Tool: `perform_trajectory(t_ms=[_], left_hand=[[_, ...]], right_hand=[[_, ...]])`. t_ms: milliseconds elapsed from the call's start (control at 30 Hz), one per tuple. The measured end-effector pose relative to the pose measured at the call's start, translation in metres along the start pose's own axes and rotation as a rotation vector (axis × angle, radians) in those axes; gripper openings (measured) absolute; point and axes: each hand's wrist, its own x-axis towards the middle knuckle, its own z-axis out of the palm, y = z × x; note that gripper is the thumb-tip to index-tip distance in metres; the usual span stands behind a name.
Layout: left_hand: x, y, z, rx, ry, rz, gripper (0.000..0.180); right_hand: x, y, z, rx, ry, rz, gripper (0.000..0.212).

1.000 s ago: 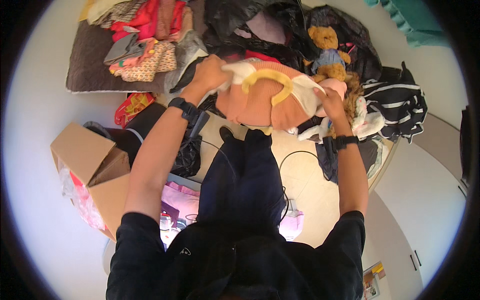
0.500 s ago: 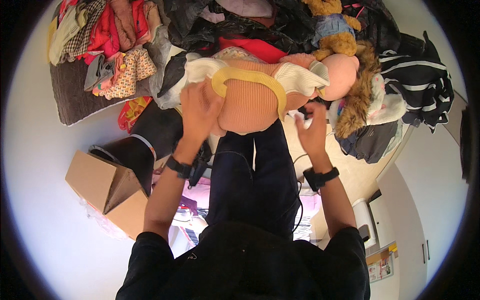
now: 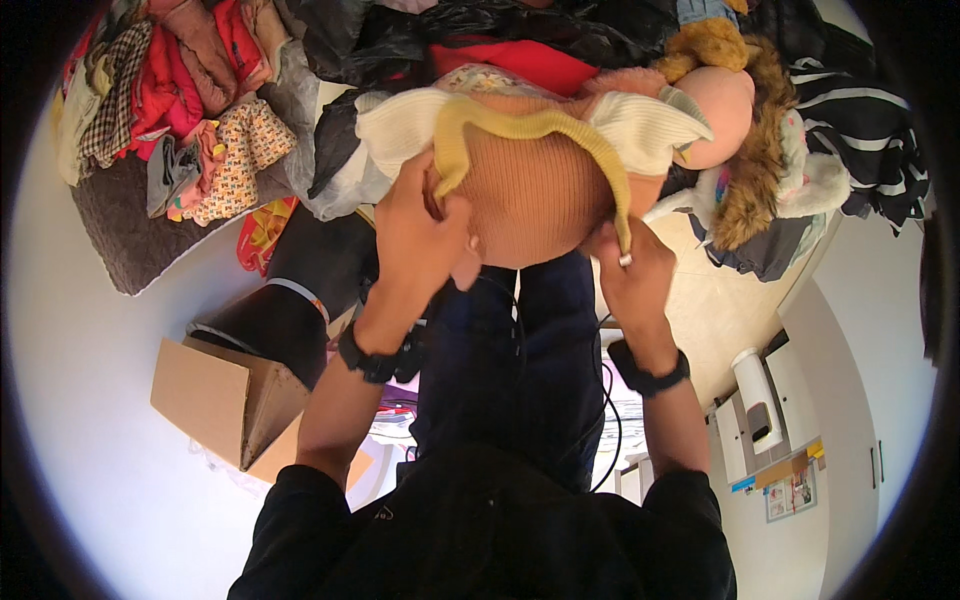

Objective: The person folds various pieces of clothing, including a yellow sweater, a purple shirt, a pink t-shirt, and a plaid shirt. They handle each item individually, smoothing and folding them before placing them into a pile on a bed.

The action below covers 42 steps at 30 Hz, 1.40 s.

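Brown mat (image 3: 130,240): plush-looking, far left, carrying a heap of clothes (image 3: 180,85) in red, pink, check and small prints.
Cardboard box (image 3: 200,395): lower left, flaps raised, just beside a black cylinder (image 3: 265,325) with a pale band.
Red-and-yellow packet (image 3: 262,235): between the mat and the cylinder.
Left hand (image 3: 420,235): fingers bent at the left side of the peach garment (image 3: 540,195); I cannot tell whether they pinch the cloth.
Peach garment: ribbed, between the two hands and in front of the legs, white ribbed pieces at its upper corners, a curved yellow strip (image 3: 530,122) across it.
Right hand (image 3: 635,275): fingers curled at the lower right edge, under the strip's hanging end; how firmly they grip, I cannot tell.
Pink round thing (image 3: 718,115): right of the garment, near brown fur (image 3: 755,165).
Striped black-and-white fabric (image 3: 860,130): far right.
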Motion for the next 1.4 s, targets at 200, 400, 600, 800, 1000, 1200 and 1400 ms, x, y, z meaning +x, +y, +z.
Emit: perform_trajectory(t_ms=[200, 400, 600, 800, 1000, 1200, 1400], left_hand=[[0.026, 0.037, 0.008, -0.295, 0.05, -0.026, 0.036], [0.058, 0.025, 0.038, -0.072, -0.168, 0.087, 0.038], [0.045, 0.017, 0.023, 0.164, 0.024, 0.428, 0.038], [0.038, 0.036, 0.047, 0.273, -0.164, 0.568, 0.037], [0.037, 0.032, 0.068, 0.469, -0.178, 0.486, 0.041], [0.037, 0.03, 0.079, 0.523, -0.169, 0.466, 0.046], [0.034, 0.027, 0.081, 0.504, -0.093, 0.409, 0.047]], right_hand=[[0.062, -0.078, -0.005, 0.03, -0.013, 0.052, 0.029], [0.113, -0.058, 0.05, 0.191, -0.246, 0.038, 0.02], [0.083, -0.036, 0.027, 0.255, -0.066, -0.024, 0.021], [0.039, 0.027, 0.014, 0.354, 0.079, 0.364, 0.018], [0.06, 0.111, 0.0, 0.023, 0.354, 0.325, 0.06], [0.114, 0.147, -0.029, -0.204, 0.139, 0.073, 0.036], [0.109, 0.145, -0.124, -0.003, 0.243, 0.308, 0.025]])
